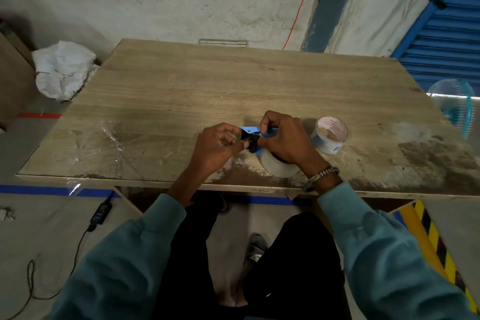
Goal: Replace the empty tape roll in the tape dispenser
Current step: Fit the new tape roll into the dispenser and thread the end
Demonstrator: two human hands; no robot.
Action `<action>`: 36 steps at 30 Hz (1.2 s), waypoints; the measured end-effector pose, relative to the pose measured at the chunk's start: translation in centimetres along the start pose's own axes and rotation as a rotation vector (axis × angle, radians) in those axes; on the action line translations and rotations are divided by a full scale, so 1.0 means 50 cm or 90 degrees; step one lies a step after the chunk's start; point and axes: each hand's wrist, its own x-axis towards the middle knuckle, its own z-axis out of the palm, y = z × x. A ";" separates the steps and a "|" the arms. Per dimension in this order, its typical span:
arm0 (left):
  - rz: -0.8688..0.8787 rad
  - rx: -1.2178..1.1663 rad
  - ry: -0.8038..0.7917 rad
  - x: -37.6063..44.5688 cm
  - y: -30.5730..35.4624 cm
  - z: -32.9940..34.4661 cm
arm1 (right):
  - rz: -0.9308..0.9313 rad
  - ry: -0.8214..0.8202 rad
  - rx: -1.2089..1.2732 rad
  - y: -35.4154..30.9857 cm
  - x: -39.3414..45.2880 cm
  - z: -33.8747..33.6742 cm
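Note:
A blue and black tape dispenser (250,135) sits near the front edge of the wooden table (233,86), with a full clear tape roll (279,166) mounted at its near end. My right hand (285,140) grips the dispenser from above, covering most of its body. My left hand (220,145) pinches something at the dispenser's black front end; what it pinches is too small to make out. The empty cardboard core (330,135), white with red print, stands on the table just right of my right hand.
Crumpled clear tape (104,143) is stuck to the table's left front part. A white sack (63,70) lies on the floor at left. A blue fan (454,106) stands off the table's right edge. A cable with adapter (100,215) runs under the table.

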 end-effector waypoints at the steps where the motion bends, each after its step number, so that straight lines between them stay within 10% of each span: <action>1: 0.003 0.003 -0.002 0.000 0.000 -0.002 | 0.013 -0.030 -0.002 -0.001 0.007 -0.005; 11: 0.101 0.068 0.036 -0.020 -0.011 -0.003 | 0.066 -0.322 0.119 -0.026 0.024 -0.084; 19: 0.107 0.102 0.017 -0.023 -0.010 -0.006 | 0.088 -0.317 -0.164 0.004 -0.057 -0.078; 36: 0.194 0.341 -0.147 0.003 0.003 -0.112 | 0.058 -0.187 -0.087 0.030 -0.077 -0.069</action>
